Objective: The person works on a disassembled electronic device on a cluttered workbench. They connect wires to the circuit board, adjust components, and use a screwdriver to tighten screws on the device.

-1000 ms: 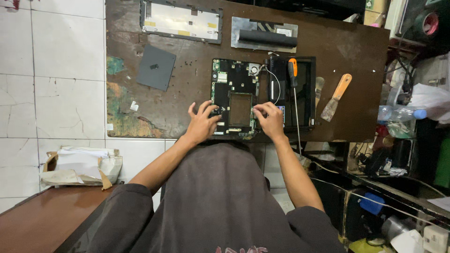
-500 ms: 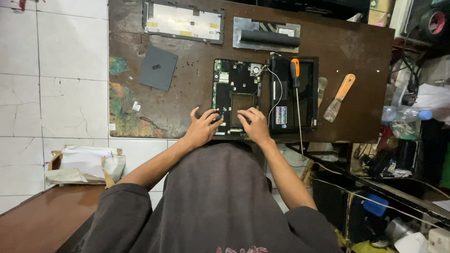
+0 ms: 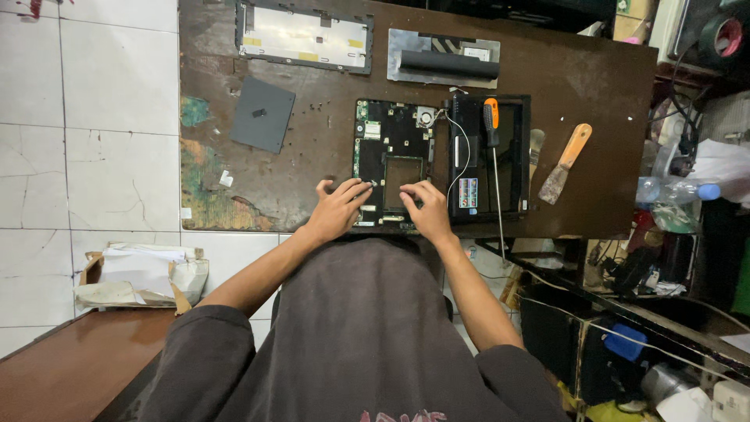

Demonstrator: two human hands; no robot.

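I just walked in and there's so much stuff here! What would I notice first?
Probably the opened black laptop base with its green circuit board, bare in the middle of the worn brown wooden table. The person's left hand and right hand both rest on its near edge. Just right of the board, a long screwdriver with an orange and black handle lies across a black frame, and a scraper with an orange handle lies farther right.

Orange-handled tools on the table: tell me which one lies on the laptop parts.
The screwdriver, with its orange and black handle, lies across the black laptop frame. The orange-handled scraper lies to its right on the bare table.
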